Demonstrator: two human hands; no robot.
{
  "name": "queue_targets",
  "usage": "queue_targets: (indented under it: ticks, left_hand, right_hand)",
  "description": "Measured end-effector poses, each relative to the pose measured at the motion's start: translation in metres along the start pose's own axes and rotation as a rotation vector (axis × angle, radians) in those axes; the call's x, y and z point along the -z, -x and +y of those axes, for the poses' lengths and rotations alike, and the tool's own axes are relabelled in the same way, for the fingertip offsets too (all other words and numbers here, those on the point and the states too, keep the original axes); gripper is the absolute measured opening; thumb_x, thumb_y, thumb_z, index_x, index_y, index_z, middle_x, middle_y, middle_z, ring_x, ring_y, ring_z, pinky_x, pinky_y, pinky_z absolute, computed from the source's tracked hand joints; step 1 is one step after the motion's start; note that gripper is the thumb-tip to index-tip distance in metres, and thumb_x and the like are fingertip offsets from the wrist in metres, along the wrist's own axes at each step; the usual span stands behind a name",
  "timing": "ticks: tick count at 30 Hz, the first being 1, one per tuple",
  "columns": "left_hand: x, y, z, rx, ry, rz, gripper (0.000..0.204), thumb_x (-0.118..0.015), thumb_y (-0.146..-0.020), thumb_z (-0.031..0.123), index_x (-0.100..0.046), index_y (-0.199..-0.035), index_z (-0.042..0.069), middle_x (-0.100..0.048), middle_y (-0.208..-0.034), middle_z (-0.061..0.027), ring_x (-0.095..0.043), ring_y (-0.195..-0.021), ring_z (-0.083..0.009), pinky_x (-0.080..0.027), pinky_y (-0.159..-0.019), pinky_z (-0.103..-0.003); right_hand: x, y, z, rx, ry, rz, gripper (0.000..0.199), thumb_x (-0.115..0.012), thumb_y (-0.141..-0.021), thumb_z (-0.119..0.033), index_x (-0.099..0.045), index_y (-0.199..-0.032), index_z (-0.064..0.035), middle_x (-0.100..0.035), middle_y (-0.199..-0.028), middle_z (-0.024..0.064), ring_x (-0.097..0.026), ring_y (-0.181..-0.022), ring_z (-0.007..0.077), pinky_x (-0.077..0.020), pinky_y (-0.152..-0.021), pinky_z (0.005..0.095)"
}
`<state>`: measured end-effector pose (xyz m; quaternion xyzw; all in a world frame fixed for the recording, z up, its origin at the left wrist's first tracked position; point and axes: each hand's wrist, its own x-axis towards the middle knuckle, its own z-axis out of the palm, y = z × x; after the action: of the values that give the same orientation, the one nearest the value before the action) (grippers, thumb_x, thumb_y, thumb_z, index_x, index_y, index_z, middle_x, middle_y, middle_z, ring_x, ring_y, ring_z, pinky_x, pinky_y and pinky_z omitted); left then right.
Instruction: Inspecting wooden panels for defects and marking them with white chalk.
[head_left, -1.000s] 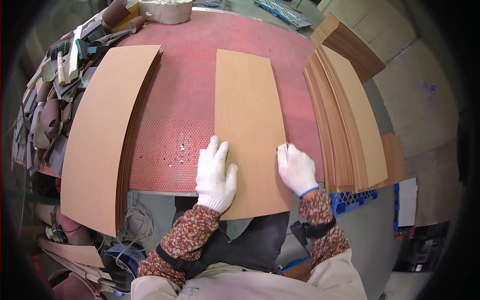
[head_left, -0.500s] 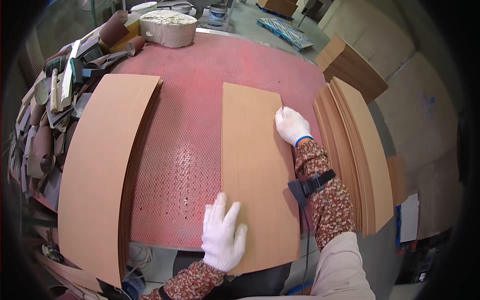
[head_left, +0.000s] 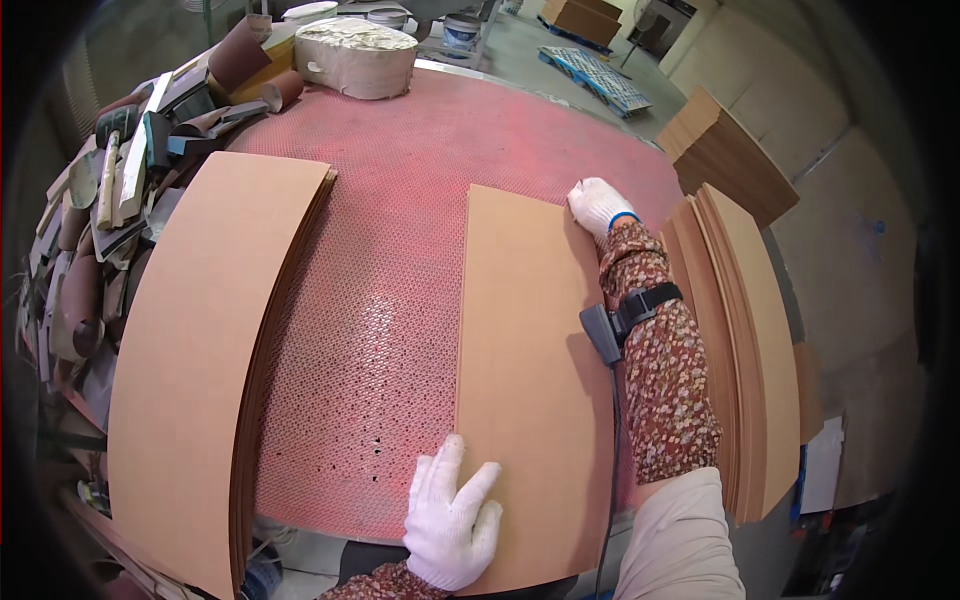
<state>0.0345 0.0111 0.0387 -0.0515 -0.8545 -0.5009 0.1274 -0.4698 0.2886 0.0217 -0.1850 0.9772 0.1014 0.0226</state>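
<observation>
A long tan wood panel [head_left: 535, 380] lies on the pink textured mat [head_left: 350, 300], its length running away from me. Near its lower left edge, my left hand [head_left: 450, 530] in a white knit glove rests with fingers spread, partly on the panel. My right hand [head_left: 600, 207], gloved the same way, is closed at the panel's far right corner; whatever its fingers hold is hidden. To the left stands a stack of similar panels [head_left: 210, 350]. Another stack of panels [head_left: 760, 350] lies right of my right forearm, fanned slightly at its left side.
Sanding scraps and curled abrasive sheets [head_left: 85, 290] are heaped along the left. At the far edge sits a pale rounded block [head_left: 355, 60]. More brown boards [head_left: 730, 155] stand beyond the right stack. A blue pallet [head_left: 595, 80] is on the floor behind.
My right hand has slid away from me along the panel's right edge to its far corner. My left hand stays by the near left edge. The whole view has shifted slightly.
</observation>
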Motion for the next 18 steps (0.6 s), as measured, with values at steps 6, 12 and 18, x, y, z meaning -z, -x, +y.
queue_targets:
  ticks: [6, 12, 18]
  left_hand:
    - [0.000, 0.007, -0.010, -0.001, -0.051, 0.052, 0.050, -0.076, -0.079, 0.000, -0.071, -0.129, 0.003, -0.053, -0.151, -0.0368, -0.056, -0.134, -0.0551, -0.041, -0.119, -0.061]
    - [-0.007, -0.003, -0.010, -0.024, -0.026, 0.107, 0.043, -0.074, -0.084, -0.001, -0.071, -0.127, 0.002, -0.054, -0.151, -0.0345, -0.056, -0.135, -0.0524, -0.042, -0.119, -0.056]
    - [-0.016, -0.004, -0.022, 0.004, -0.011, 0.123, 0.039, -0.071, -0.091, 0.002, -0.069, -0.129, 0.003, -0.052, -0.155, -0.0305, -0.052, -0.140, -0.0488, -0.039, -0.122, -0.053]
  right_hand:
    - [0.051, 0.055, -0.098, -0.201, -0.267, 0.023, 0.048, -0.044, -0.103, -0.032, -0.075, -0.118, 0.0014, -0.071, -0.126, 0.0283, -0.067, -0.120, 0.0482, -0.0540, -0.104, 0.0560]
    - [0.053, 0.119, -0.103, -0.287, -0.317, 0.060, 0.051, -0.039, -0.109, -0.036, -0.074, -0.115, 0.0007, -0.073, -0.120, 0.0305, -0.069, -0.113, 0.0513, -0.0546, -0.100, 0.0597]
    - [0.043, 0.212, -0.136, -0.274, -0.340, 0.077, 0.053, -0.037, -0.110, -0.040, -0.071, -0.114, -0.0001, -0.074, -0.115, 0.0309, -0.070, -0.109, 0.0513, -0.0551, -0.096, 0.0616]
